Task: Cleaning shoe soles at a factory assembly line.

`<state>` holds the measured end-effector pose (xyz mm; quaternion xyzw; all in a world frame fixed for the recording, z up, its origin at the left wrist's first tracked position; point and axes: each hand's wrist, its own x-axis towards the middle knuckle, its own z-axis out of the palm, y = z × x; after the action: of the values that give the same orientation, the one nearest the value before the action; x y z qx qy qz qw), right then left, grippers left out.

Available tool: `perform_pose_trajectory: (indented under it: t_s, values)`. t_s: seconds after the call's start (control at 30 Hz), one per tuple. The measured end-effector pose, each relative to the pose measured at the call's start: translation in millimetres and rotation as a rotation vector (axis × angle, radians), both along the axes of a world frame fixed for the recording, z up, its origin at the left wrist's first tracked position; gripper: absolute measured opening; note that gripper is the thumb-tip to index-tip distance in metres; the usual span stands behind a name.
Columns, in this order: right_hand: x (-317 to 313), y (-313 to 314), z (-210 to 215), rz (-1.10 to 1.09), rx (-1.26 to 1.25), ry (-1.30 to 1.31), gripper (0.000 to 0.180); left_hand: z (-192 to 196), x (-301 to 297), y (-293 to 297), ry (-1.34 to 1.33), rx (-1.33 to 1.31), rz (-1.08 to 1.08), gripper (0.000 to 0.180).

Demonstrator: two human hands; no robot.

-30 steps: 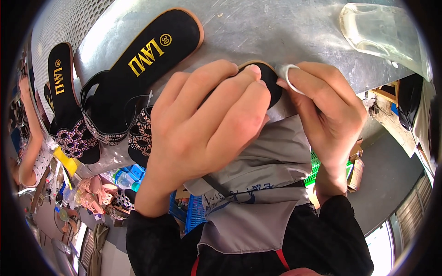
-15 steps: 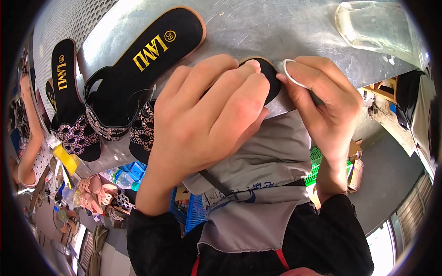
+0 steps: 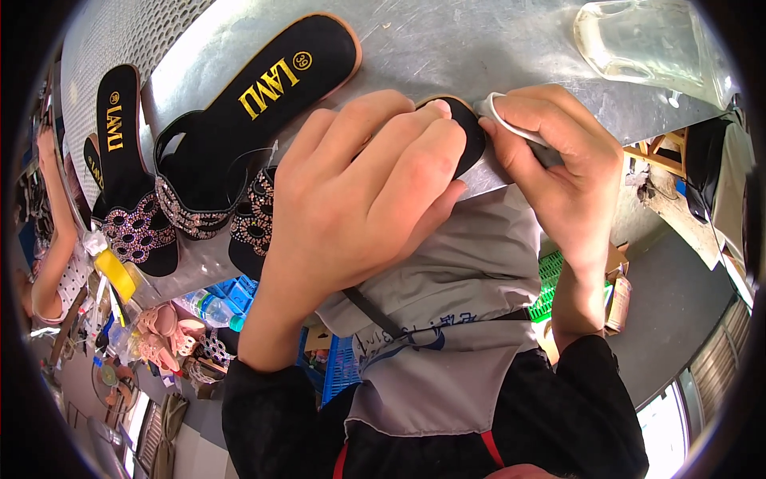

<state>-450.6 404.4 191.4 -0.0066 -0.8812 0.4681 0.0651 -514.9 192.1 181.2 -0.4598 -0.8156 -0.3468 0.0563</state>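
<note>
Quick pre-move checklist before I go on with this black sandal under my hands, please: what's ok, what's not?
1. Left hand pressing down on the black sandal: ok.
2. Right hand pinching the thin white tool: ok.
3. Tool tip against the sandal's edge: cannot tell, fingers hide it.
4. Sandal lying on the metal table: ok.
5. Finished sandal apart from both hands: ok.
6. Clear plastic container out of the way: ok.
</note>
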Motion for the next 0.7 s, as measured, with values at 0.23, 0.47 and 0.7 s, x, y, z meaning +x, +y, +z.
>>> perform_pose_trajectory:
  t_s: [0.23, 0.47, 0.7]
  values:
    - [1.5, 2.9, -7.7, 0.014, -0.066, 0.021, 0.023, -1.9, 0.8, -0.5, 0.001, -0.003, 0.007, 0.061]
    - [-1.6, 4.6, -7.1, -0.011, 0.012, 0.055, 0.022, -1.1, 0.0, 0.4, 0.010, -0.001, 0.009, 0.060]
    - [-1.3, 0.6, -5.0, -0.015, 0.035, 0.069, 0.018, -0.2, 0.5, -0.2, 0.027, -0.003, 0.015, 0.059]
